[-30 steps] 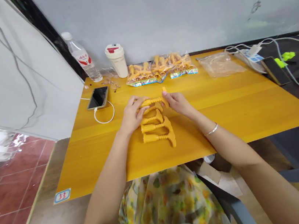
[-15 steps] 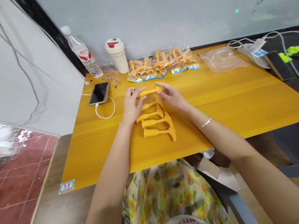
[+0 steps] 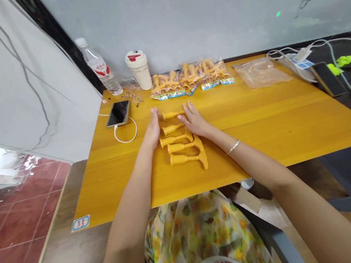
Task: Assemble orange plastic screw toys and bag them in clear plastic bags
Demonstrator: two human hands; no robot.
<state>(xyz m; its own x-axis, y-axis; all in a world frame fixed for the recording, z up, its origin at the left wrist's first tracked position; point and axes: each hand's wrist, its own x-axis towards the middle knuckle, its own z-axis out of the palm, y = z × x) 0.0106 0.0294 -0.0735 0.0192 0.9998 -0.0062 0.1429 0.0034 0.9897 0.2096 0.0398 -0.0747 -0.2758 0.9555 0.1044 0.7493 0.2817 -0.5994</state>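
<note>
Several orange plastic T-shaped toy pieces [image 3: 182, 148] lie in a row on the yellow wooden table [image 3: 260, 128]. My left hand [image 3: 153, 129] rests flat at the left ends of the pieces, fingers stretched out. My right hand [image 3: 194, 121] lies flat on the right side of the upper pieces, fingers straight and covering their heads. Both hands flank the row and hold nothing. The farthest piece [image 3: 172, 115] lies between my fingertips.
Sealed bags of the same orange toys [image 3: 189, 78] line the table's back edge beside a white cup [image 3: 138, 70] and a water bottle [image 3: 99, 67]. A phone [image 3: 117, 113] on a white cable lies at left. An empty clear bag [image 3: 260, 74], a power strip and another phone sit at right.
Both hands held the top orange piece above the row; it now lies on the table at the far end, and both hands have opened flat on either side of the row.
</note>
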